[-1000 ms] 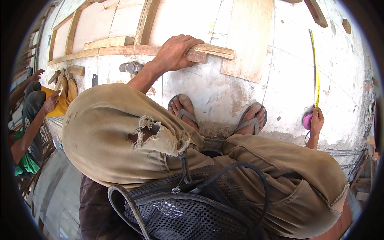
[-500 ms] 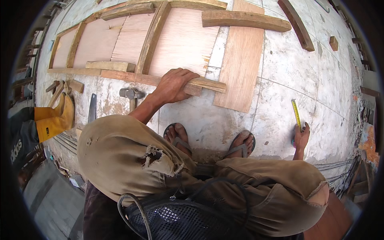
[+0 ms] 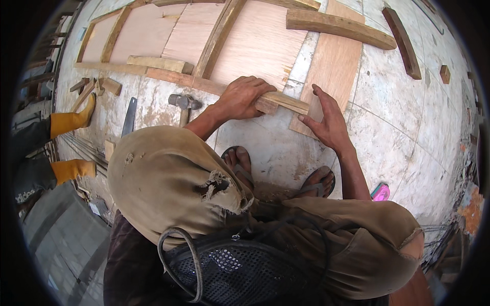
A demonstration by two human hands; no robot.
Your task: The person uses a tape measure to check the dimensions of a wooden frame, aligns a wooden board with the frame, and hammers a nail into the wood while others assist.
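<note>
My left hand (image 3: 246,98) is closed over the near rail of a wooden frame, around two overlapping wood ends. A pale wooden batten (image 3: 292,103) sticks out to the right from under its fingers, and a short reddish wood end (image 3: 267,106) shows below them. My right hand (image 3: 329,122) is open and holds nothing, thumb and fingers apart, by the batten's right end. Behind it lies a narrow plywood strip (image 3: 334,56). On the floor beside my right forearm rests a pink tape measure (image 3: 380,192). A hammer (image 3: 184,103) lies left of my left wrist.
The frame's plywood panel (image 3: 255,46) spans the far side. Loose beams (image 3: 339,28) and a small wood block (image 3: 445,74) lie at the far right. A handsaw (image 3: 130,116) and offcuts (image 3: 109,85) are at left, near another person's yellow boots (image 3: 74,170).
My right hand has let go of the tape measure, whose yellow blade no longer shows, and moved up and left to the batten's end. The other person's boots have shifted apart.
</note>
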